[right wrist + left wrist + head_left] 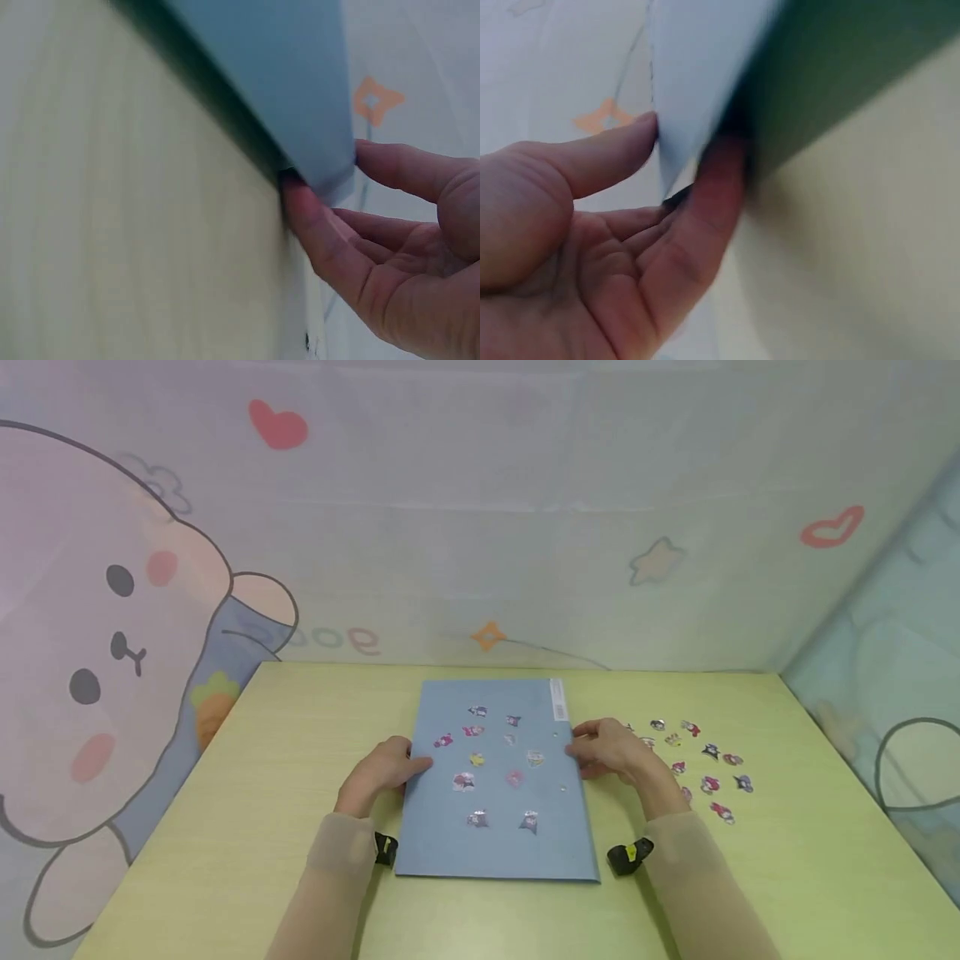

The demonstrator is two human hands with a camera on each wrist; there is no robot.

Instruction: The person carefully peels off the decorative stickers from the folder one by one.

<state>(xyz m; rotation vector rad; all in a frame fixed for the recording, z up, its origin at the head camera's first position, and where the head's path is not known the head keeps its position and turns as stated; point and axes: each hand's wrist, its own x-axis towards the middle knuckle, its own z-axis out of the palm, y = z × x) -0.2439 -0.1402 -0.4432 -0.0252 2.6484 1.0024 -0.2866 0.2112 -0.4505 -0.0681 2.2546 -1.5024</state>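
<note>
A light blue folder (pixel 495 852), with a barcode label (pixel 558 700) at its far right corner, is in the middle of the table. Several small cartoon stickers (pixel 463 782) are spread over its face. My left hand (pixel 378 770) pinches the folder's left edge, its thumb on the face and its fingers underneath. On the opposite edge, my right hand (pixel 611 748) grips it the same way. Both wrist views show the folder's side edges raised off the table, with the fingers of the left hand (pixel 622 232) and right hand (pixel 397 255) partly hidden below it.
Several loose cartoon stickers (pixel 710 785) lie on the pale yellow table (pixel 225 827) to the right of the folder, some partly behind my right hand. A printed cloth (pixel 465 527) with a cartoon bear hangs behind the table's far edge.
</note>
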